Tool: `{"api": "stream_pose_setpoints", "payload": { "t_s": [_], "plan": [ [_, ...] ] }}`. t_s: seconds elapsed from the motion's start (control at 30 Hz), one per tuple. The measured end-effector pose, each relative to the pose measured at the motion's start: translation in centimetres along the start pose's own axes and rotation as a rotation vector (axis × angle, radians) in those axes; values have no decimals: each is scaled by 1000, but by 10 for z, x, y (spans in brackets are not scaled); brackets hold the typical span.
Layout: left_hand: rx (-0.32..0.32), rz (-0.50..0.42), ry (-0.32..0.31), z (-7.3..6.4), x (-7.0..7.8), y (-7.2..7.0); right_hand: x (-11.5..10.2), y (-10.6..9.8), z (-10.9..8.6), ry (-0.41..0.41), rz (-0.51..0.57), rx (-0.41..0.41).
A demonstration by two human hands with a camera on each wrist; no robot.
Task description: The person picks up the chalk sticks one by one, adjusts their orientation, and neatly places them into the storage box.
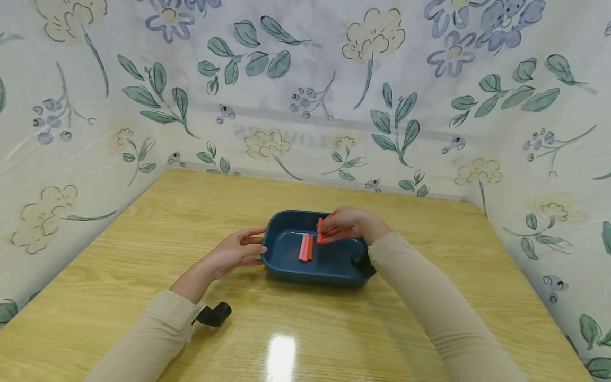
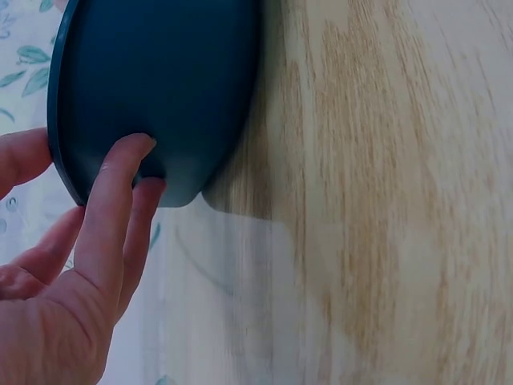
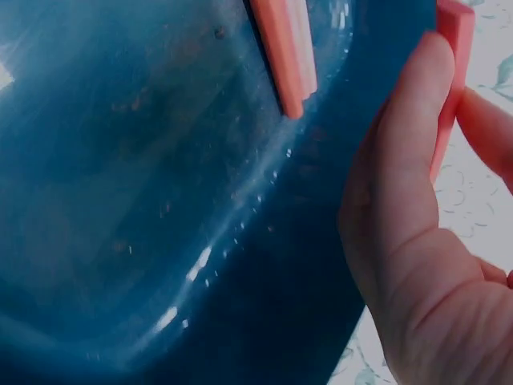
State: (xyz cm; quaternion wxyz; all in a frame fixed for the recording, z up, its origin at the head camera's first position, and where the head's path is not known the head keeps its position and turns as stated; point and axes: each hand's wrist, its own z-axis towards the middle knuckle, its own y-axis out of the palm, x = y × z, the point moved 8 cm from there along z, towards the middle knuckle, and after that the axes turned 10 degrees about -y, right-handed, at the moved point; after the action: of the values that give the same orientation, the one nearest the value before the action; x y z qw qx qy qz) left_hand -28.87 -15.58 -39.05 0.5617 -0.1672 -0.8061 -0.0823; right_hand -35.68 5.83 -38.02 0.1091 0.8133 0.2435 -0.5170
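Note:
A dark blue rectangular dish (image 1: 315, 277) with rounded corners stands on the wooden table. At its left end my left hand (image 1: 234, 252) grips the wall, with one fingertip over the rim and other fingers (image 2: 112, 192) against the outside. Over the dish, my right hand (image 1: 346, 225) pinches a thin red stick (image 1: 320, 231) between thumb and fingers, holding it nearly upright. In the right wrist view this stick (image 3: 455, 48) looks straight-sided. Several similar pink and orange-red sticks (image 1: 305, 248) lie side by side on the dish's floor, left of the held one.
The wood-grain table (image 1: 229, 201) extends around the dish. Behind and at both sides hangs a flowered cloth (image 1: 305, 95). A black device (image 1: 215, 314) is strapped at my left wrist, and another black piece (image 1: 360, 260) shows by the right sleeve, over the dish.

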Motion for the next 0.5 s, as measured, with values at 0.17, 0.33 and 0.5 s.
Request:
{"api": "stream_pose_setpoints", "payload": {
  "t_s": [0.17,0.33,0.5],
  "plan": [
    [16,-7,-3,-2,-2,-3,10,6,8,70,-61,-8],
    [-3,-3,4,0,-3,-1,24,7,14,121,-121,-3],
    [-1,-12,10,1,-2,0,29,10,18,105,-107,-4]
  ]
}}
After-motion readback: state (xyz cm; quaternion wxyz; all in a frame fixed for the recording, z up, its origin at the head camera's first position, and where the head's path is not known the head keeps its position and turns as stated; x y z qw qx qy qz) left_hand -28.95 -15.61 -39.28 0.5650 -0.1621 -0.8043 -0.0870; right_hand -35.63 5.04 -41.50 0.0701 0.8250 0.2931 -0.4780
